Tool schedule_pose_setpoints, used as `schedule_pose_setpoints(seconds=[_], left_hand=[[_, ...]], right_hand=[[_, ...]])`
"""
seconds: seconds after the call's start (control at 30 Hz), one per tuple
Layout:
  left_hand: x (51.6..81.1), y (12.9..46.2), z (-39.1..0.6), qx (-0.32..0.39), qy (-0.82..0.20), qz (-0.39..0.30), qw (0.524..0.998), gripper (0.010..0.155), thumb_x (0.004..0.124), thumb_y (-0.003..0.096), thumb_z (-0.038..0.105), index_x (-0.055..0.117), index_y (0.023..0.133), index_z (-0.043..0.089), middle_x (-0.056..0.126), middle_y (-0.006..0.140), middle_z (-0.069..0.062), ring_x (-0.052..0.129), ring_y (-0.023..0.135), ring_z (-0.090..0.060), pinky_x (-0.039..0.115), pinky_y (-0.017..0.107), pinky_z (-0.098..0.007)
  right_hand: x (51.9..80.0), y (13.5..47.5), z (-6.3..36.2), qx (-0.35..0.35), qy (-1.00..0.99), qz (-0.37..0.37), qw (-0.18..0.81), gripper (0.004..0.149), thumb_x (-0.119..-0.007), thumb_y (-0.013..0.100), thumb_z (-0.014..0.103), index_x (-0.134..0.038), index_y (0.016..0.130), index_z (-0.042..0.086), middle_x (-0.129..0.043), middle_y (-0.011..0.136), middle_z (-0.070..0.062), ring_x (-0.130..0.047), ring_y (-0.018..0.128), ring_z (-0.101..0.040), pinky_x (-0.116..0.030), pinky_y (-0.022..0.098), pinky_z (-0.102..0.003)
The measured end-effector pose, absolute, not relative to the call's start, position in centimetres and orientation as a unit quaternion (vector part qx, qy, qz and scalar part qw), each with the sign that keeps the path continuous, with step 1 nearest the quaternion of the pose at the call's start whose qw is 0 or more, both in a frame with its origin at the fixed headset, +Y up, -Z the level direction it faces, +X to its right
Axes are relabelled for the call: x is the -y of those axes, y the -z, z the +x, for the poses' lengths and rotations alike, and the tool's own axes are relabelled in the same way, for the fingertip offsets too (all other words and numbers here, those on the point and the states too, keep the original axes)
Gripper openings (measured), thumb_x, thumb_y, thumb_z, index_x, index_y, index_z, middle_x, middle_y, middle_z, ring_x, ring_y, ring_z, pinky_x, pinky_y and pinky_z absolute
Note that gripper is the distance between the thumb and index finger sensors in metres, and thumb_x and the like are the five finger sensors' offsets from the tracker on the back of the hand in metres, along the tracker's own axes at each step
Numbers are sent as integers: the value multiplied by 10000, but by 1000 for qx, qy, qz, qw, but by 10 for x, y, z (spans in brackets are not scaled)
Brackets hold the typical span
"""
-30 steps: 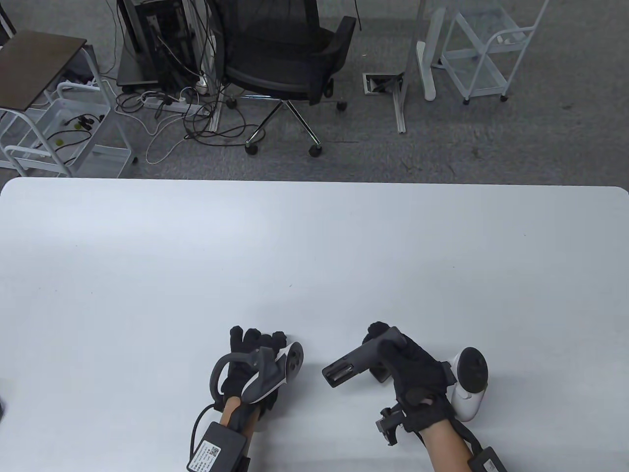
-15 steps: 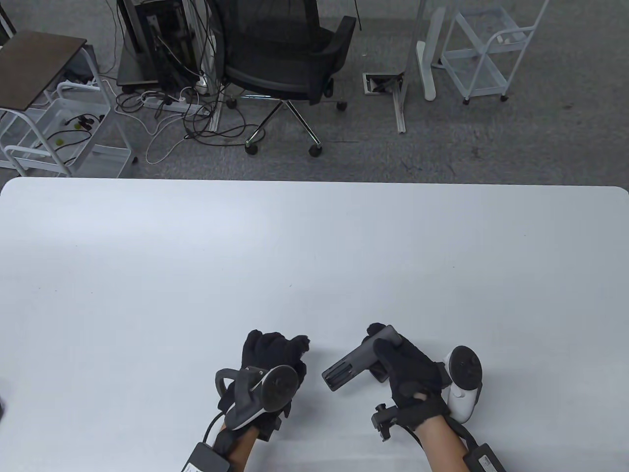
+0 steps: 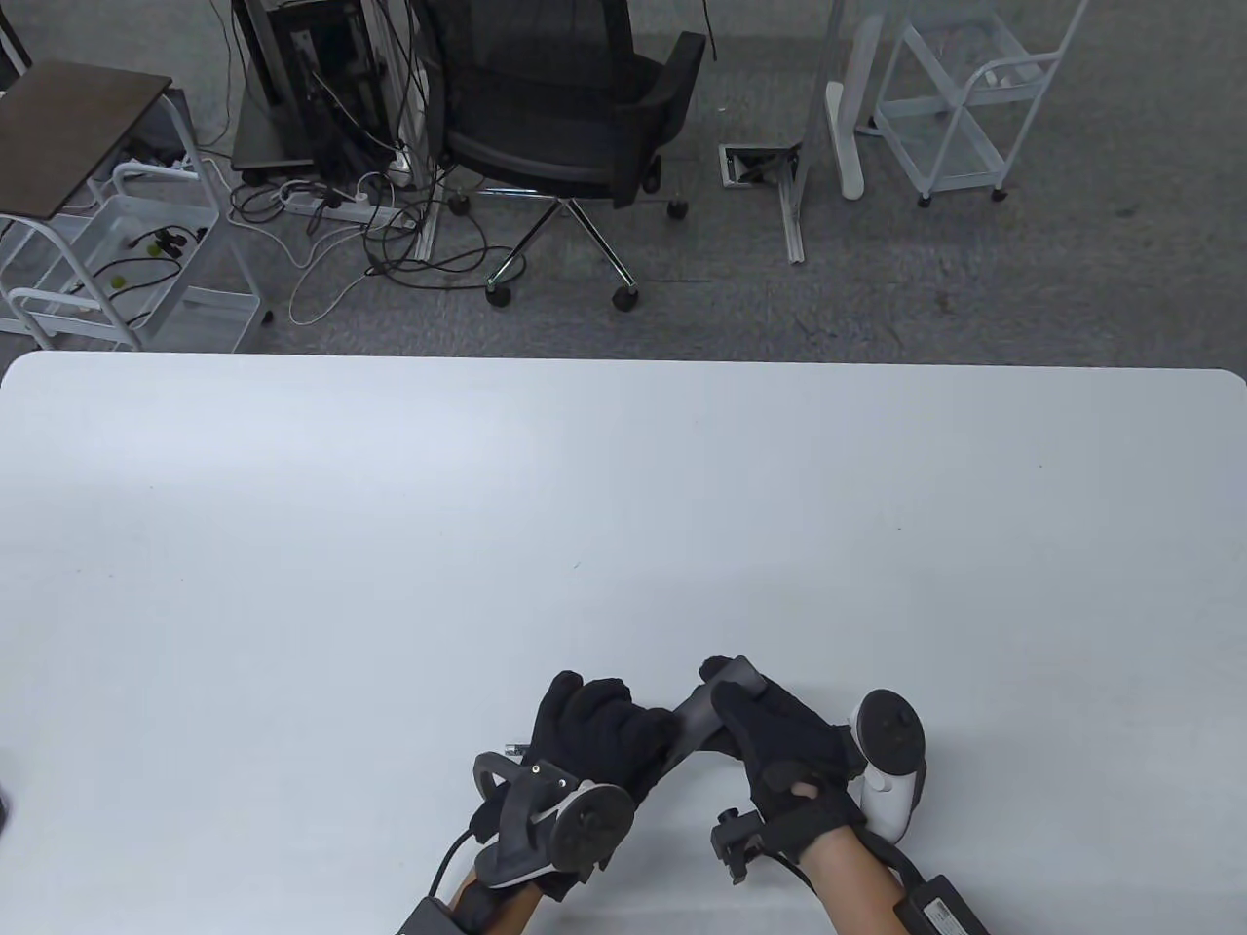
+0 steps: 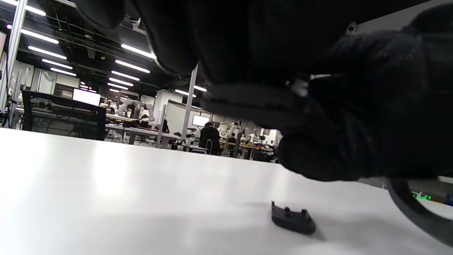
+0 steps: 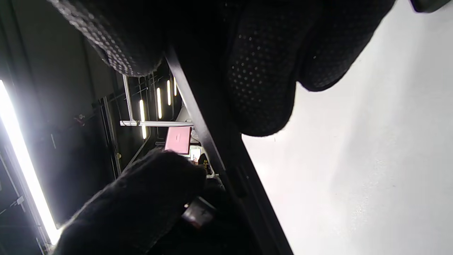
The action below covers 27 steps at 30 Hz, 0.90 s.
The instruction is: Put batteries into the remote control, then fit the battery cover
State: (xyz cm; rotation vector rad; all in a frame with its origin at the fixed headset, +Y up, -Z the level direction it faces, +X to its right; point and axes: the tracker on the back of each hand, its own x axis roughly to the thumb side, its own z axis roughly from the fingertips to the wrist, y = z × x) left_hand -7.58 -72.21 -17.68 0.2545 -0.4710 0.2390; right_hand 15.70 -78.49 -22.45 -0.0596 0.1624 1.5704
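Grey remote control [image 3: 703,716] held by both hands.

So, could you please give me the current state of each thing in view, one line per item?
remote control: off the table, held by the right hand, battery end toward the left hand.
battery: pinched by the left hand at the remote's open compartment; whether seated cannot be told.
battery cover: off the remote, lying on the table.
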Motion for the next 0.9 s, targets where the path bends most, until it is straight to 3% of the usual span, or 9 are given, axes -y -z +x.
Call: schedule_pose_setpoints(seconds=[0.37, 0.7, 0.9], left_hand=[[721, 175, -76, 232, -108, 124, 959, 528, 894, 440, 424, 721, 939, 405, 890, 939, 81, 765, 1031, -277, 555, 842, -610], [722, 178, -79, 242, -145, 93, 955, 484, 806, 475, 434, 699, 945, 474, 852, 1010, 40, 734, 1056, -311, 552, 843, -614], [722, 180, -82, 251, -181, 66, 949, 458, 771, 478, 465, 764, 936, 446, 850, 1035, -7, 712, 1067, -345, 535, 838, -637]], right_hand=[[781, 223, 158, -72, -703, -26, 707, 593, -861, 450, 433, -830, 887, 35, -1008, 719, -186, -1075, 430, -243, -837, 493, -498], [778, 224, 166, -83, -682, -49, 725, 579, -847, 462, 409, -833, 881, 9, -1009, 700, -206, -1069, 406, -257, -839, 483, -493], [776, 222, 171, -78, -672, -54, 734, 576, -841, 466, 405, -832, 879, 5, -1005, 696, -210, -1063, 394, -259, -840, 479, -489]])
